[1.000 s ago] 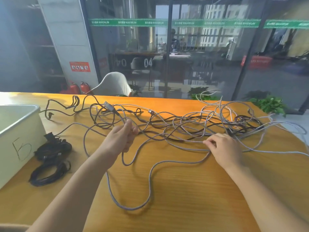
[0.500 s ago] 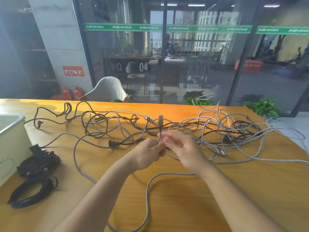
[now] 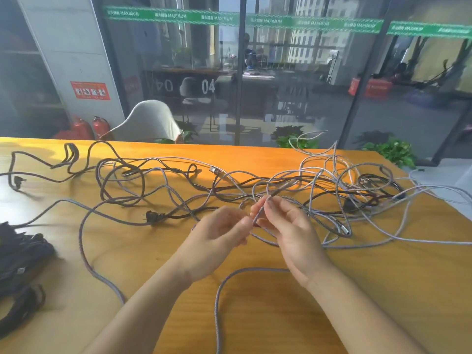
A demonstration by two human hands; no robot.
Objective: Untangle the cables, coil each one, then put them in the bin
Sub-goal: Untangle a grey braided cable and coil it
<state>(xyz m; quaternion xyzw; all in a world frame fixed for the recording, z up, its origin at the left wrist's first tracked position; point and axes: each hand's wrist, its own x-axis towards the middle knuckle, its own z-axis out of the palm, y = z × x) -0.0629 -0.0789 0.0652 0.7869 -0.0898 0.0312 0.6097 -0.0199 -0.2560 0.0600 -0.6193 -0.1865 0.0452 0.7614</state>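
Head camera view: both hands meet above the middle of the bench (image 3: 293, 315), pinching one short stretch of the grey braided cable (image 3: 260, 213). The left hand (image 3: 219, 241) holds its lower part between thumb and fingertips, the other fingers loosely curled; the right hand (image 3: 288, 228) pinches it just above, so the piece stands tilted between them. Half a second ago the hands held a connector end upright at this same spot; now that end is no longer seen above the fingers, and the view has swung right, taking the white bin out of frame. From the hands the grey cable drops in a loop toward the near edge. Beyond them lies the tangle of grey and black cables (image 3: 332, 185), spread across the bench, with a black plug (image 3: 152, 217) to the left. Coiled black cables (image 3: 23, 254) rest at the far left edge.
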